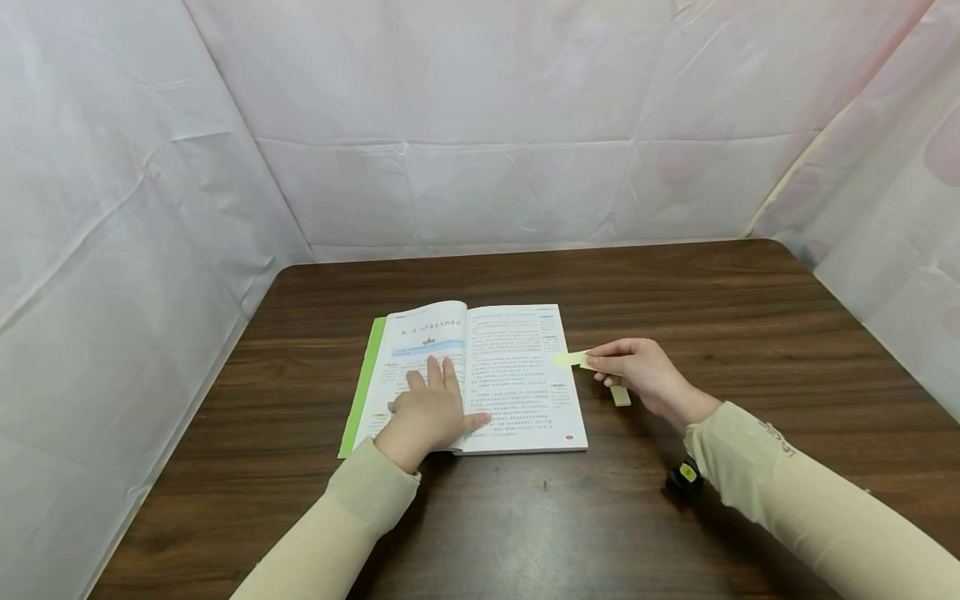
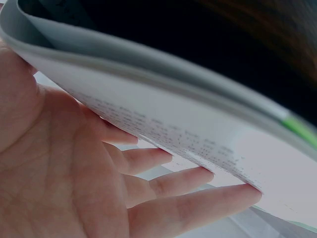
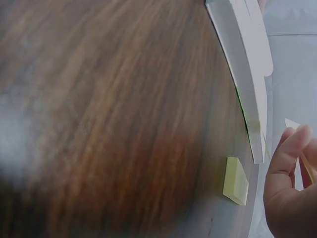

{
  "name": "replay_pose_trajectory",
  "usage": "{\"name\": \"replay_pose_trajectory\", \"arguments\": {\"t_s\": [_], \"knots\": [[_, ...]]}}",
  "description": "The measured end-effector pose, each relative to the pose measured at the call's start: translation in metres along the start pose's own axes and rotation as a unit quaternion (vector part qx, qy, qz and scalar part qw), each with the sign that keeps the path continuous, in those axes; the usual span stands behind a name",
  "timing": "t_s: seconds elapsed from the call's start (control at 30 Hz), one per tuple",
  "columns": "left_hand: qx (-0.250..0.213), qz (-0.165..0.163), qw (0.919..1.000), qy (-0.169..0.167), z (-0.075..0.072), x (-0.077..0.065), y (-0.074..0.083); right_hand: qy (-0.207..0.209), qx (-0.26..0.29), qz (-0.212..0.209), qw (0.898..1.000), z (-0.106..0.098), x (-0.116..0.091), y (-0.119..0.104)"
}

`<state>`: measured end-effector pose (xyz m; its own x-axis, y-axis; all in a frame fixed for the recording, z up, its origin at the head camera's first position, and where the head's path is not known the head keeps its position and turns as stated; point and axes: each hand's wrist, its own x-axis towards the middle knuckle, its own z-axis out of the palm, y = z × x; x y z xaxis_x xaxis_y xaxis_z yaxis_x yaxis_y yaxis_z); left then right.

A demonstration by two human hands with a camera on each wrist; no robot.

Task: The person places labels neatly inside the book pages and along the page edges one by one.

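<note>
Two-page spread: a book (image 1: pixel 480 333) lies open on a brown wooden table (image 1: pixel 750 317), in front of a person's 2 hands. Its spine runs away from the person, and its green cover edge (image 1: pixel 362 387) shows to the left of the left hand.

The left hand (image 1: pixel 431 412) rests flat on the left page (image 1: pixel 416 342), fingers spread and pointing away from the person. Its thumb reaches rightward across the spine onto the right page (image 1: pixel 517 375). The left wrist view shows these fingers straight against the paper and the pages bowed near the hand.

The right hand (image 1: pixel 645 375) is off the book, just beyond its right edge. Thumb and fingers pinch a pale yellow note (image 1: pixel 570 359), which lies to the left of the fingertips. The note's long axis runs sideways, across the spine's direction, with its far end over the right page's outer margin. The head view does not tell whether that end touches the paper, or whether this is 1 strip or 2 overlapping.

The right hand is much the nearer to the note; most of the right page separates the note from the left hand. The hands are well apart.

A small yellow pad (image 1: pixel 621 397) sits on the table just on the person's side of the right fingers, outside the grip.
</note>
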<state>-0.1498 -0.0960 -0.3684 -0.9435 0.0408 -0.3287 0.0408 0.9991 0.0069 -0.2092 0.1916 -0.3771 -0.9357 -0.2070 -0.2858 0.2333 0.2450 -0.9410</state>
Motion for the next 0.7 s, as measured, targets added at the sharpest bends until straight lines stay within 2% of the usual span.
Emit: {"name": "replay_pose_trajectory", "arguments": {"t_s": [0.7], "knots": [[-0.002, -0.003, 1.0000, -0.001, 0.000, 0.000, 0.000, -0.028, -0.050, 0.011, 0.998, 0.011, 0.010, 0.003]]}}
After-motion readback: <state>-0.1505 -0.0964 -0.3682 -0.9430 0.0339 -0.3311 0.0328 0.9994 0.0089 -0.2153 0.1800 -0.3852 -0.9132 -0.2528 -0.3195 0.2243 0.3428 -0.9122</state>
